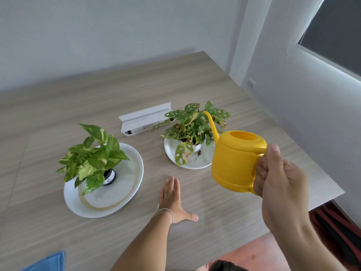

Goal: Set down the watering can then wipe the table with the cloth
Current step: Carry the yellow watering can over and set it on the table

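My right hand [277, 173] grips the handle of a yellow watering can [234, 159], held in the air above the wooden table [136, 85]. The can's thin spout points up and left over the holey-leaved plant [193, 126] on the small white plate [197, 163]. My left hand [173, 200] lies flat on the table, palm down, fingers together and thumb out, between the two plates. A corner of a blue cloth [48, 263] shows at the bottom left edge of the view.
A variegated green plant [91, 159] in a dark pot stands on a large white plate [125, 194] at the left. A white socket box [144, 119] sits behind the plants. The table's right edge [332, 194] is close to the can; walls stand behind and right.
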